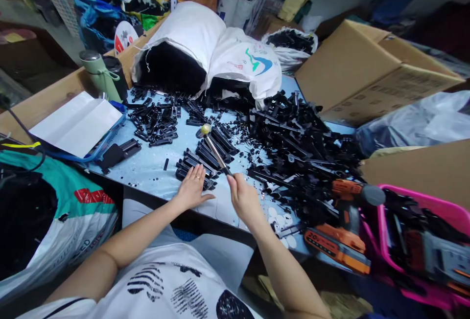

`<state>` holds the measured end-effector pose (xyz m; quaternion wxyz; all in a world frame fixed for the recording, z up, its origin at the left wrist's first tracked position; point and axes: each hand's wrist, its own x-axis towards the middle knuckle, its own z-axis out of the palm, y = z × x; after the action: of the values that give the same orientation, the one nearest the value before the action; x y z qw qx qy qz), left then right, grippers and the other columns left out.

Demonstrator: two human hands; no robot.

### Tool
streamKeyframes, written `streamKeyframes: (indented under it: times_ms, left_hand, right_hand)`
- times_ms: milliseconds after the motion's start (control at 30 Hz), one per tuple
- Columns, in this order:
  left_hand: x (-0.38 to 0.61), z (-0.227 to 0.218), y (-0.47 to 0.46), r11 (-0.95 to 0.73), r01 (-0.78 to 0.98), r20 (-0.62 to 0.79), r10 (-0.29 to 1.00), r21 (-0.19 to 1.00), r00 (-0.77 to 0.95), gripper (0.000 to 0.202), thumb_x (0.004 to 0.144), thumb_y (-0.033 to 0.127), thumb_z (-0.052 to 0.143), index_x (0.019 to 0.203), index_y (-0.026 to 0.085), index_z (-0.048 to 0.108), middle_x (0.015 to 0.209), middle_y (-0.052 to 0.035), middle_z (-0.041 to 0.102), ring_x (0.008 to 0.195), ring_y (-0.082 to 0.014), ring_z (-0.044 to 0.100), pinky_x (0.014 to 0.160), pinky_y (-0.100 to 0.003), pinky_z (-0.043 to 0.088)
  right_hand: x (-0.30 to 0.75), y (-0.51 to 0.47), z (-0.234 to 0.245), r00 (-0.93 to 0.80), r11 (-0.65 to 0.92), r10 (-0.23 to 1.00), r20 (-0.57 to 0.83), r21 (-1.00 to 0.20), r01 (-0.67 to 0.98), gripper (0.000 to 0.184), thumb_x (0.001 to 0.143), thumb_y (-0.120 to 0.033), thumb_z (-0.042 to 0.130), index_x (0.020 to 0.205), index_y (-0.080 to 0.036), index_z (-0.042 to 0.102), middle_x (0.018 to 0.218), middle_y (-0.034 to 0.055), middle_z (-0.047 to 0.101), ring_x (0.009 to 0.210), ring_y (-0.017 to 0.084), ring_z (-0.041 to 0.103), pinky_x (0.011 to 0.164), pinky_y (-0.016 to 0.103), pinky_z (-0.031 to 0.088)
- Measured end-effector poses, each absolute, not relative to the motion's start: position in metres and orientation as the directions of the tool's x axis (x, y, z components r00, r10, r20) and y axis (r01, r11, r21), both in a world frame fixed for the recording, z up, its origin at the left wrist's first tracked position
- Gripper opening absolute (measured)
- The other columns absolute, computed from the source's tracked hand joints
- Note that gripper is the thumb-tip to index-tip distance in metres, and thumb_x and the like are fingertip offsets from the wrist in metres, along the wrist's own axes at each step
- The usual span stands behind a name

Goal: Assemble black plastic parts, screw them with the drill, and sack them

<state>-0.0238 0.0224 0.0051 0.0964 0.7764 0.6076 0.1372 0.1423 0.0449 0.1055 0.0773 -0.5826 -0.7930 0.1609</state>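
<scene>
The right hand (244, 200) grips a small metal-headed hammer (215, 150), handle slanting up-left over the stacked black plastic strips (198, 162); the left hand (193, 187), open and flat, seemingly presses their near end.

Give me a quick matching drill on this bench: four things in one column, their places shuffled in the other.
Things:
1. hammer
2. cordless drill
3. green bottle
4. pink basket

Places:
A. far left, beside the white paper
B. near right table edge
C. in the right hand
D. right of the table, holding dark parts

Pairs: 1-C, 2-B, 3-A, 4-D
</scene>
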Motion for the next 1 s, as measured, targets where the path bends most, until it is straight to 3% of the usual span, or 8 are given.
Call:
streamKeyframes:
  times_ms: [233, 400, 467, 533, 633, 700, 833, 1000]
  left_hand:
    - [-0.029, 0.014, 0.023, -0.253, 0.847, 0.114, 0.967, 0.468, 0.226, 0.085, 0.077, 0.061, 0.054, 0.136, 0.002, 0.036, 0.145, -0.0241, 0.031, 0.139, -0.0326, 0.021, 0.114, -0.047, 0.013]
    - [-0.051, 0.024, 0.004, -0.161, 0.623, 0.17, 0.984, 0.765, 0.046, 0.042, 0.085, 0.044, 0.053, 0.116, 0.015, 0.058, 0.133, -0.0161, 0.051, 0.131, -0.0287, 0.038, 0.111, -0.043, 0.025]
    - [-0.058, 0.026, -0.008, 0.019, 0.439, 0.046, 0.99, 0.898, -0.136, 0.03, 0.084, 0.042, 0.055, 0.101, 0.018, 0.062, 0.112, -0.0135, 0.063, 0.111, -0.0273, 0.055, 0.101, -0.041, 0.039]
    - [-0.062, 0.027, -0.017, 0.265, 0.142, -0.225, 0.942, 0.954, -0.248, 0.029, 0.08, 0.043, 0.061, 0.095, 0.019, 0.06, 0.094, -0.0105, 0.065, 0.088, -0.0243, 0.064, 0.085, -0.039, 0.049]
    - [-0.058, 0.029, -0.022, 0.523, -0.368, -0.606, 0.78, 0.769, -0.158, 0.037, 0.076, 0.042, 0.067, 0.1, 0.017, 0.053, 0.09, -0.0094, 0.063, 0.077, -0.0218, 0.065, 0.075, -0.037, 0.053]
    - [-0.052, 0.032, -0.019, 0.558, -0.564, -0.705, 0.706, 0.609, -0.062, 0.035, 0.078, 0.039, 0.065, 0.1, 0.016, 0.051, 0.098, -0.0121, 0.061, 0.084, -0.0229, 0.065, 0.078, -0.037, 0.052]
    - [-0.041, 0.039, -0.009, 0.536, -0.695, -0.766, 0.642, 0.48, -0.033, 0.029, 0.083, 0.035, 0.06, 0.1, 0.012, 0.052, 0.111, -0.0178, 0.055, 0.103, -0.0266, 0.06, 0.085, -0.038, 0.051]
    - [-0.04, 0.043, -0.006, 0.536, -0.73, -0.796, 0.605, 0.425, -0.019, 0.031, 0.084, 0.032, 0.059, 0.106, 0.011, 0.05, 0.119, -0.0219, 0.05, 0.119, -0.0297, 0.05, 0.093, -0.04, 0.046]
  right_hand:
    - [0.132, 0.036, 0.078, -0.316, 0.264, 0.928, -0.197, -0.247, 0.932, 0.034, 0.098, -0.041, 0.025, 0.093, -0.02, 0.052, 0.067, 0.0039, 0.063, 0.055, 0.018, 0.056, 0.053, 0.025, 0.023]
    - [0.214, 0.078, 0.073, 0.081, -0.087, 0.995, -0.055, -0.118, 0.989, 0.044, 0.096, -0.049, 0.024, 0.102, -0.019, 0.056, 0.072, 0.0079, 0.064, 0.06, 0.02, 0.056, 0.055, 0.026, 0.03]
    - [0.244, 0.098, 0.064, 0.175, -0.175, 0.985, -0.016, -0.022, 0.984, 0.045, 0.095, -0.049, 0.028, 0.101, -0.016, 0.059, 0.077, 0.012, 0.064, 0.067, 0.023, 0.058, 0.059, 0.029, 0.034]
    - [0.254, 0.119, 0.055, 0.111, -0.113, 0.99, 0.087, 0.008, 0.994, 0.043, 0.094, -0.045, 0.031, 0.101, -0.014, 0.061, 0.086, 0.0162, 0.064, 0.08, 0.027, 0.059, 0.066, 0.033, 0.038]
    - [0.22, 0.159, 0.044, -0.179, 0.213, 0.948, 0.263, -0.105, 0.972, 0.04, 0.093, -0.04, 0.035, 0.112, -0.012, 0.056, 0.107, 0.0175, 0.061, 0.101, 0.027, 0.054, 0.083, 0.036, 0.039]
    - [0.177, 0.19, 0.039, -0.343, 0.388, 0.912, 0.226, -0.205, 0.898, 0.041, 0.09, -0.036, 0.04, 0.122, -0.012, 0.05, 0.116, 0.0161, 0.058, 0.107, 0.026, 0.051, 0.091, 0.035, 0.038]
    - [0.106, 0.246, 0.032, -0.405, 0.384, 0.913, -0.053, -0.226, 0.895, 0.053, 0.077, -0.028, 0.057, 0.126, -0.011, 0.048, 0.118, 0.0178, 0.055, 0.111, 0.029, 0.049, 0.094, 0.036, 0.036]
    - [0.102, 0.279, 0.027, -0.398, 0.351, 0.906, -0.143, -0.273, 0.896, 0.057, 0.073, -0.028, 0.062, 0.126, -0.012, 0.05, 0.118, 0.0158, 0.057, 0.109, 0.027, 0.053, 0.093, 0.034, 0.039]
